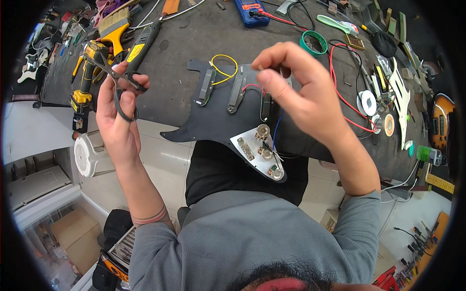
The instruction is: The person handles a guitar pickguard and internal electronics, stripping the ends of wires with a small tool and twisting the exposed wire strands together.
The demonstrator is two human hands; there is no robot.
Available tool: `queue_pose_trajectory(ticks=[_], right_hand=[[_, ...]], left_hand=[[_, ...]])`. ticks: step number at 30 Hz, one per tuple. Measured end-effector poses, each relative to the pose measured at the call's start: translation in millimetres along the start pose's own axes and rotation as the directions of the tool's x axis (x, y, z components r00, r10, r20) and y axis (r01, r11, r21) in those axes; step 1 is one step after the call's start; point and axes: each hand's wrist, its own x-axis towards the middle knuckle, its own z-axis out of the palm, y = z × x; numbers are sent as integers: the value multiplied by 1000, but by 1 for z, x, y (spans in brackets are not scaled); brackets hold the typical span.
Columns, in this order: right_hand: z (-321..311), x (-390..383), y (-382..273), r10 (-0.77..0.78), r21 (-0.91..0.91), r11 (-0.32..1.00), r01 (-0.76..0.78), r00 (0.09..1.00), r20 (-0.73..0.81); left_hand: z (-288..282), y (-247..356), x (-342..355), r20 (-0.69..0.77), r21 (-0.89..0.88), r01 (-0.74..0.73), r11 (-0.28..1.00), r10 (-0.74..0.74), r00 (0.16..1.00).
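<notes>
My left hand (116, 116) is raised at the table's front left, its fingers through the dark handles of a pair of scissors (103, 64). The blades point up and left. My right hand (306, 97) hovers above the right part of a black guitar pickguard (206, 119), thumb and forefinger pinched; what lies between them is too small to make out. Wiring side up, the pickguard overhangs the table edge. It carries three pickups, one partly hidden by my right hand, a looped yellow wire (237, 68), a blue wire (278, 128), and a silvery plate (241, 140) with several potentiometers.
A yellow-black drill (86, 80), a rotary tool (144, 46) and a wide brush (114, 29) lie left. At the back stand a blue meter (251, 13) and a green tape ring (313, 43). Red cables, a solder spool (389, 125) and a cream pickguard (400, 97) lie right.
</notes>
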Motion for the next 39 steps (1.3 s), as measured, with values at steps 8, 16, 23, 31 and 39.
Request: queue_pose_trajectory(ticks=[8,16,23,31,39], right_hand=[[-31,10,7,98,450,864,-227,951,292],[-13,39,20,78,-238,971,-29,976,202],[21,85,32,-86,-390,898,203,951,297],[25,112,36,112,-382,910,159,794,598],[19,108,49,58,-413,878,240,804,592]], left_hand=[[-4,-47,27,-46,84,80,993,-76,996],[-3,-67,28,-40,59,45,997,-43,998],[5,-62,32,-14,12,-20,1000,20,1000],[-2,-70,30,45,41,55,998,-57,997],[7,-68,33,12,33,6,999,-7,1000]])
